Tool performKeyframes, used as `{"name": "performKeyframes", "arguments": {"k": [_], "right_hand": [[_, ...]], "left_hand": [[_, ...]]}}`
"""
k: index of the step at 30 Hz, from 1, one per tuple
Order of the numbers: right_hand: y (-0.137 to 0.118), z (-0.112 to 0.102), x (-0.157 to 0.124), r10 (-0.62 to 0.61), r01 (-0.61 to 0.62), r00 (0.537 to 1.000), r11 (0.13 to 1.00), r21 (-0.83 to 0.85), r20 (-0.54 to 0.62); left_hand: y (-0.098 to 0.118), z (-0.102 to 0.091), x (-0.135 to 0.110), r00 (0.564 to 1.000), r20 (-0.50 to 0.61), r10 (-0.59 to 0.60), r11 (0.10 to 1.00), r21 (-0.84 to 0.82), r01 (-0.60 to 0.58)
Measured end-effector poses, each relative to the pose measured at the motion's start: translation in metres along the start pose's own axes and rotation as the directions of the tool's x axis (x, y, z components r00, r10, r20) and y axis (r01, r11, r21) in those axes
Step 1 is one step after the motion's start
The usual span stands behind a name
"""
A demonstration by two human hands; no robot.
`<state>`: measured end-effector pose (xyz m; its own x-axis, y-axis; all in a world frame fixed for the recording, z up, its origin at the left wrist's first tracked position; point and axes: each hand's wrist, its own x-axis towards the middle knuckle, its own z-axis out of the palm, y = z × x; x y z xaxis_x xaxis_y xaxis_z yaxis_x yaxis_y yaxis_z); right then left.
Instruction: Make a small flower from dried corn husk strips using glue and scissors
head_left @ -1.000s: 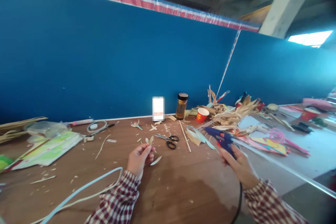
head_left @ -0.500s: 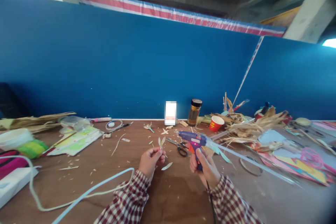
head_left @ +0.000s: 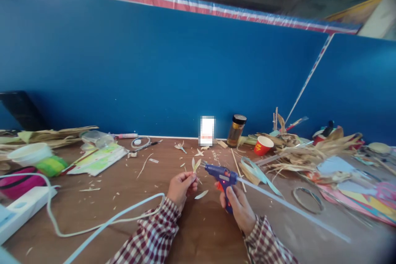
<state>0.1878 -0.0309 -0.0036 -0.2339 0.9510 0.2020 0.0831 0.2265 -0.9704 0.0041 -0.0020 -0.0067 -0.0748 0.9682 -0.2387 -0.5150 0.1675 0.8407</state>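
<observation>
My left hand (head_left: 183, 187) pinches a small flower of pale dried-husk petals (head_left: 195, 166) between thumb and fingertips, petals pointing up. Wrapped round the grip of a blue-purple hot glue gun (head_left: 223, 175) is my right hand (head_left: 237, 206). The gun's nozzle points left and appears close to the petals; whether it touches them I cannot tell. A long translucent glue stick (head_left: 293, 208) juts from the gun's rear, and a small red light shows on its side. Below the flower, one loose pale petal (head_left: 201, 194) lies on the brown table (head_left: 213, 239).
Husk scraps litter the table. At the back stand a dark-lidded jar (head_left: 236, 131) and a red paper cup (head_left: 264, 145). Dried husks (head_left: 297, 156) and coloured paper (head_left: 337, 169) pile up on the right. A pale cord (head_left: 123, 218) and a white power strip (head_left: 24, 210) lie on the left.
The glue gun has come left, bringing its nozzle nearer the petals. My left hand keeps its pinch on the flower. The whole view has shifted slightly, with things appearing further right.
</observation>
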Motion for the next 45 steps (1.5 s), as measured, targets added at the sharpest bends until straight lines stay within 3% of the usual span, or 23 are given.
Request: {"name": "performKeyframes", "arguments": {"k": [12,20,45], "right_hand": [[-0.004,0.003,-0.006,-0.05,0.064,0.997,0.966,-0.25,0.064],[-0.003,0.002,-0.005,-0.064,0.074,0.997,0.938,-0.339,0.043],[-0.012,0.002,-0.004,-0.086,0.088,0.996,0.927,-0.364,0.02]], "left_hand": [[0.002,0.003,-0.004,1.0,-0.008,0.021,0.999,0.046,-0.021],[0.003,0.005,-0.005,1.0,-0.009,0.018,0.998,0.059,-0.017],[0.0,0.003,-0.004,1.0,-0.009,0.014,0.993,0.114,-0.013]]}}
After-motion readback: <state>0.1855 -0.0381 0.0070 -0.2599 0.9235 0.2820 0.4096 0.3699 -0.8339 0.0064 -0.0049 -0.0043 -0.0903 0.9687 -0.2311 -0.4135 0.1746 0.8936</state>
